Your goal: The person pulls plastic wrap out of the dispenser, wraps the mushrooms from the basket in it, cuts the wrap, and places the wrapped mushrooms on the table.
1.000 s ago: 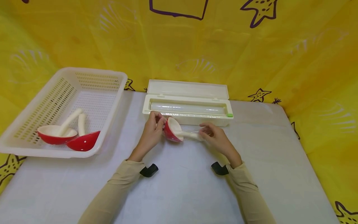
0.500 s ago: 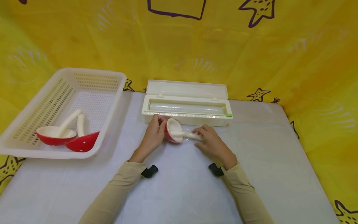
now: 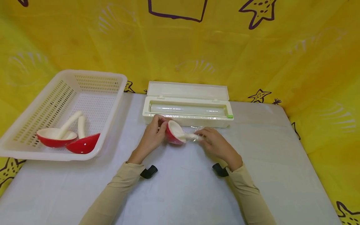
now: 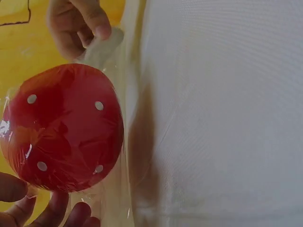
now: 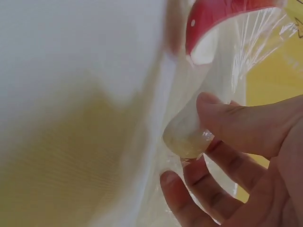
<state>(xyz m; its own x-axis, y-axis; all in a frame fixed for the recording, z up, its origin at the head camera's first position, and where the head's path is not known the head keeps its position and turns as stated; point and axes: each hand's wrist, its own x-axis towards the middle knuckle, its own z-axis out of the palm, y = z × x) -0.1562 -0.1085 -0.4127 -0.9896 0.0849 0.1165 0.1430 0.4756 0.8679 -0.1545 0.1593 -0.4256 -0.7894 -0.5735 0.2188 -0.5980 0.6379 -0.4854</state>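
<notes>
A red ladle [image 3: 170, 136] with white dots, a white inside and a white handle is held level above the table, its bowl to the left. Clear cling film [image 5: 258, 40] wraps it, wrinkled over the bowl's red underside [image 4: 66, 127] in the left wrist view. My left hand [image 3: 152, 135] grips the bowl's edge through the film, fingertips along the rim. At the other end, my right hand [image 3: 217, 143] pinches the handle's tip [image 5: 187, 130] between thumb and fingers, with film around it. Just behind both hands stands a cream cling film dispenser [image 3: 188, 121], its lid raised.
Inside the dispenser lies a film roll [image 3: 185, 109]; a green slider [image 3: 230, 116] sits at its right end. On the left, a white perforated basket [image 3: 53, 155] contains two more ladles, one [image 3: 56, 142] beside the other [image 3: 84, 143]. A yellow patterned cloth [image 3: 180, 40] rises behind the table.
My right hand moved in toward the ladle's handle, then slightly back right, and film now wraps the handle more closely. The left hand keeps its grip on the bowl.
</notes>
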